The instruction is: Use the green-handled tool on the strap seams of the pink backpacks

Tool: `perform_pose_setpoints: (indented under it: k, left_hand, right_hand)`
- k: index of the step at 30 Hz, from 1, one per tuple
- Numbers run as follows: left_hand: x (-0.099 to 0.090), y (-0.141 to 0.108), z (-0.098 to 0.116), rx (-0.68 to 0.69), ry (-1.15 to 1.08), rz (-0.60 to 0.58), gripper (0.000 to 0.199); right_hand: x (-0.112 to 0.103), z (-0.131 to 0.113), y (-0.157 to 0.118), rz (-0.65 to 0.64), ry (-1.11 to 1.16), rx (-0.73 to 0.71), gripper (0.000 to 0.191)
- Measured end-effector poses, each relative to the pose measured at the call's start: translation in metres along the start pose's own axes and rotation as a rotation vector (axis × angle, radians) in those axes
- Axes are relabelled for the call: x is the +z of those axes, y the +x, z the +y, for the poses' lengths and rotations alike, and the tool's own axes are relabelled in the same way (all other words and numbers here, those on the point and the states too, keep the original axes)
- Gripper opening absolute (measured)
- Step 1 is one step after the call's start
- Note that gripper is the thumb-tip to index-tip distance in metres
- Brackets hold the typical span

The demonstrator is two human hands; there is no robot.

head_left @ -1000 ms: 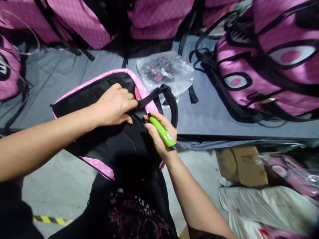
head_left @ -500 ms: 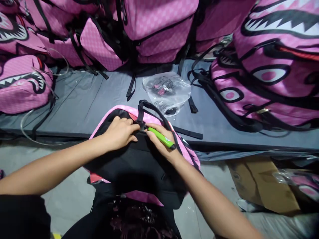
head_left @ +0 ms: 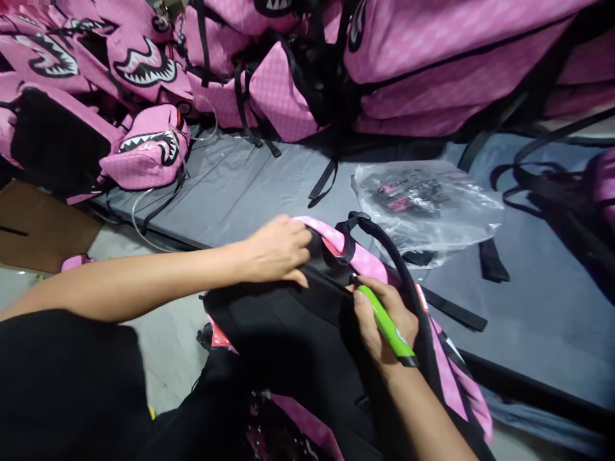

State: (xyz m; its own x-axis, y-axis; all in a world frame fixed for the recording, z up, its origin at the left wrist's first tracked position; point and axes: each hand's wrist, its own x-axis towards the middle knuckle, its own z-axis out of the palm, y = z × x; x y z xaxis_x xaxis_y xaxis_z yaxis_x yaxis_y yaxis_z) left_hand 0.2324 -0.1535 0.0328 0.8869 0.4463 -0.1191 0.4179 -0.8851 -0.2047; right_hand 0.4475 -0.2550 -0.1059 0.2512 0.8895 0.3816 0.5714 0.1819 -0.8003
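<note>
A pink backpack (head_left: 365, 261) with a black back panel rests on my lap and leans at the table edge. My left hand (head_left: 283, 253) is closed on the panel's upper edge, fingers curled over the black fabric. In my right hand (head_left: 396, 310) is a bright green pen-shaped tool (head_left: 384, 320) with a dark butt end. Its tip is at the panel's top seam, below the black carrying loop (head_left: 379, 234); whether it touches the fabric I cannot tell.
The grey-covered table (head_left: 269, 186) holds a clear plastic bag (head_left: 427, 205) just beyond the backpack. Pink backpacks (head_left: 283, 93) are piled along the back, their black straps trailing over the table. A cardboard box (head_left: 43, 224) stands on the left.
My view has turned left and come closer, so more of the left pile shows. My hands have moved apart along the panel's top; the green tool stays in my right hand.
</note>
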Motion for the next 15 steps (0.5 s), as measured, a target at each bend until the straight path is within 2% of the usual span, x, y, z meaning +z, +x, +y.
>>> perform_pose_setpoints:
  k: [2, 4, 8, 11, 13, 14, 15]
  left_hand:
    - [-0.004, -0.021, -0.010, -0.050, 0.131, 0.090, 0.045]
    - [-0.003, -0.029, -0.008, -0.093, 0.190, 0.173, 0.030]
    - [0.013, -0.010, 0.024, -0.034, -0.023, 0.158, 0.034]
    - [0.021, 0.001, 0.040, 0.013, -0.122, 0.198, 0.023]
    - [0.023, -0.004, 0.027, 0.074, -0.162, 0.320, 0.018]
    - [0.024, -0.011, 0.013, 0.072, -0.183, 0.400, 0.018]
    - [0.026, -0.022, -0.007, -0.003, -0.192, 0.485, 0.019]
  right_hand:
    - [-0.001, -0.007, 0.002, -0.014, 0.000, 0.045, 0.032]
    - [-0.002, -0.019, 0.004, -0.026, 0.002, 0.114, 0.032]
    - [-0.008, -0.036, 0.007, -0.085, 0.038, 0.147, 0.025]
    - [-0.014, -0.036, 0.006, -0.115, 0.061, 0.107, 0.024]
    - [-0.018, -0.031, 0.003, -0.110, 0.029, 0.126, 0.028]
    - [-0.020, -0.027, 0.001, -0.096, -0.004, 0.152, 0.031]
    - [-0.022, -0.023, -0.002, -0.076, -0.035, 0.188, 0.034]
